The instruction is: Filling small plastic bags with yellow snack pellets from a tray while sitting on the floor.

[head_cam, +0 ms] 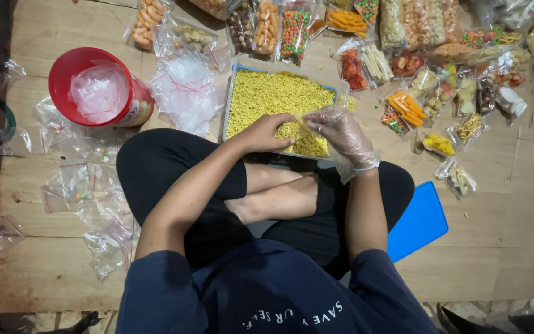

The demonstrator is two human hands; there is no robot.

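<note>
We are sitting cross-legged on a wooden floor [514, 204], looking down over our lap. Our left hand [266, 133], bare, is curling its fingers [284, 122] around the edge of a small clear bag [302, 125]; they are closed in a pinch on it. Our right hand [341, 133], wearing a thin clear plastic glove, is meeting the left at the same bag, fingers bent and pressing at its mouth; how tightly they are gripping we cannot tell. The bag is hanging just above the near end of a rectangular clear tray [236, 68] that is filled with fine yellow crunchy noodle snack [276, 96]. The tray is lying directly ahead of our knees, touching our shins.

To the left, a red tub [63, 71] is standing upright with clear plastic stuffed inside. Empty zip bags [88, 198] are lying scattered along the left side, and a looser heap of them [186, 86] is sitting between tub and tray. Many filled snack packets [415, 108] are spreading across the upper right in mixed colours. A blue lid [424, 219] is lying flat beside our right knee.
</note>
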